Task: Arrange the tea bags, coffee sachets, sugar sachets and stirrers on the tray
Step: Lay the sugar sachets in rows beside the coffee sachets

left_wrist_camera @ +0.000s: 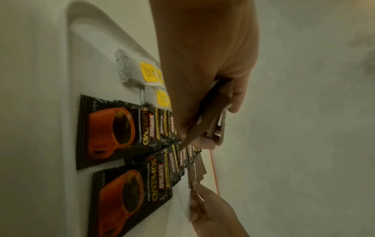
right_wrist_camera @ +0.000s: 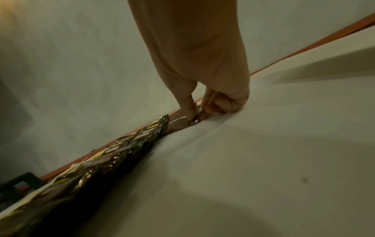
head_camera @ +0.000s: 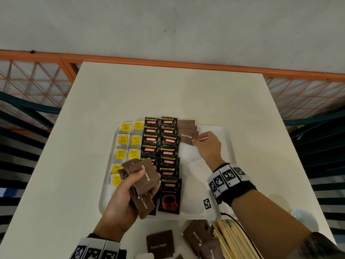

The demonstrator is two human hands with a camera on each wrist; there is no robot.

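A white tray holds two columns of yellow-tagged tea bags at its left and two columns of black coffee sachets beside them. Right of the coffee, a short column of brown sugar sachets starts at the tray's far edge. My right hand pinches the nearest sugar sachet of that column by its right edge, low on the tray. My left hand grips a fanned stack of brown sugar sachets above the tray's near left part, over the tea bags and coffee sachets.
Loose brown sugar sachets and a bundle of wooden stirrers lie on the white table in front of the tray. A white round object sits at the table's right edge. An orange railing runs behind the table.
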